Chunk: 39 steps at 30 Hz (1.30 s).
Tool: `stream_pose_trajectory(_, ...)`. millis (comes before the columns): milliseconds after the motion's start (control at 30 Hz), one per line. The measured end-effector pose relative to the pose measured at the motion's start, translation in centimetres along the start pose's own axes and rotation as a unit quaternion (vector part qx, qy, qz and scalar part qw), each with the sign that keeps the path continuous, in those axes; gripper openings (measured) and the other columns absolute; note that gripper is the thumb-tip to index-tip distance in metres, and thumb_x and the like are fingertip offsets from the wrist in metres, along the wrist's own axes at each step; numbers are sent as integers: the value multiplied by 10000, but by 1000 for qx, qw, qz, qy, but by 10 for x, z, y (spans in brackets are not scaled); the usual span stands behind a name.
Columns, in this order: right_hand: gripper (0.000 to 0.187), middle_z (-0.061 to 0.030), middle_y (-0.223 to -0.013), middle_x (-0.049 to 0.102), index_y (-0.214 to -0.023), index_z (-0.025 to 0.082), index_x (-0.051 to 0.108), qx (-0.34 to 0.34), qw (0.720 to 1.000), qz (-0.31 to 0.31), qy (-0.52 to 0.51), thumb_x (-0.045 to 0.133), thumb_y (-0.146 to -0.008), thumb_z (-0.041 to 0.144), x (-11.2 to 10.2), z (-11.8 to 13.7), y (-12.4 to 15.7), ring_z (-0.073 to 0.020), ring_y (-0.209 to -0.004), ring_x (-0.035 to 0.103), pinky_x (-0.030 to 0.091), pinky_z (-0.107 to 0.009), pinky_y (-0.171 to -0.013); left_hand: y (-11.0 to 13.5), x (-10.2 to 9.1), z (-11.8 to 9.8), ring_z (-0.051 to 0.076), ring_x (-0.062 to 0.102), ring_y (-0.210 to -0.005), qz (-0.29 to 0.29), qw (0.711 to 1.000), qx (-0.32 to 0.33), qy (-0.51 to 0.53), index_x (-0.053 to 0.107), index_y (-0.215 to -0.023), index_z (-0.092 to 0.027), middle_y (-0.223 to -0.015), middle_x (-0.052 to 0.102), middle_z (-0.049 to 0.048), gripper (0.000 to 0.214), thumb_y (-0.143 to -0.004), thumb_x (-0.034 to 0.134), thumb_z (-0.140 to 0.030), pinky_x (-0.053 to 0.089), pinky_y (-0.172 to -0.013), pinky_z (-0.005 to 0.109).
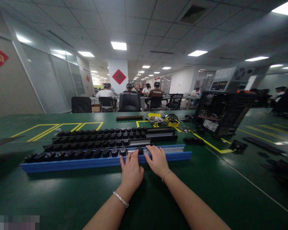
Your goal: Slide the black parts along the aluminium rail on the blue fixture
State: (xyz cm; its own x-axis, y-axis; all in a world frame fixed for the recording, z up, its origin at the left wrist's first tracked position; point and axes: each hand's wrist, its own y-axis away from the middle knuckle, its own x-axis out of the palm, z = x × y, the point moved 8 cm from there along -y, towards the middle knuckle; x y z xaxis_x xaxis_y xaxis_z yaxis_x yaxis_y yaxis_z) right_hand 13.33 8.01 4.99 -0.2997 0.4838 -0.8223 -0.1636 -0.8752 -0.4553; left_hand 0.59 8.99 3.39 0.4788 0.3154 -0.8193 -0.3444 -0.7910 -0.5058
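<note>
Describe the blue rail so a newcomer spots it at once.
On the green table, long rails lie side by side with rows of black parts. The blue rail is the nearest of them, the left hand and right hand at its right half. Its colour sets it apart: the rails behind are dark.

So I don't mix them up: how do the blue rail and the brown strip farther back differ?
The blue rail is long; the brown strip looks much shorter. The blue rail lies nearer, with the left hand and right hand at it; the brown strip lies farther back, with no hand on it. Both are narrow and lie on the green table.
</note>
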Motion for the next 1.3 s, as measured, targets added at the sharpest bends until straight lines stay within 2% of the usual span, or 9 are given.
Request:
stream_pose_trajectory(167, 413, -17, -1251, 583, -1213, 292, 550, 60, 998, -7, -18, 453, -835, 429, 8, 16, -11, -238, -1229, 420, 181, -482, -1052, -2, 1, 1, 239, 373, -1266, 25, 1000, -9, 15, 387, -1341, -164, -1339, 501, 91, 655, -689, 430, -116, 86, -1110, 570)
stream_pose_trajectory(400, 371, -23, -1179, 624, -1109, 296, 607, 92, 995, -31, -32, 458, -830, 490, 8, 12, -13, -223, -1186, 461, 187, -462, -1045, -4, 3, 3, 236, 361, -1270, 41, 998, -27, 24, 371, -1351, -183, -1335, 505, 82, 700, -660, 456, -109, 61, -1114, 561)
stream_pose_trajectory(700, 369, -61, -1180, 620, -1151, 255, 583, 86, 996, -33, -17, 414, -860, 406, 10, 9, -12, -214, -1193, 465, 187, -440, -1054, -1, 1, -1, 241, 359, -1273, 37, 999, 1, 11, 411, -1316, -255, -1323, 514, 41, 647, -687, 478, -119, 68, -1113, 572)
stream_pose_trajectory(1000, 370, -79, -1184, 618, -1168, 203, 563, 80, 996, -31, -15, 393, -875, 352, 8, 7, -12, -203, -1189, 476, 186, -425, -1067, -1, 0, 0, 233, 375, -1266, 28, 1000, 9, 8, 456, -1273, -251, -1333, 511, 41, 585, -701, 475, -126, 74, -1114, 575)
stream_pose_trajectory(1300, 363, -94, -1162, 624, -1151, 206, 569, 85, 995, -43, 13, 391, -867, 343, 3, 0, -10, -218, -1185, 469, 189, -454, -1061, -1, 0, 0, 235, 365, -1276, 30, 999, 11, -4, 465, -1265, -256, -1339, 506, 42, 581, -700, 480, -124, 67, -1118, 568)
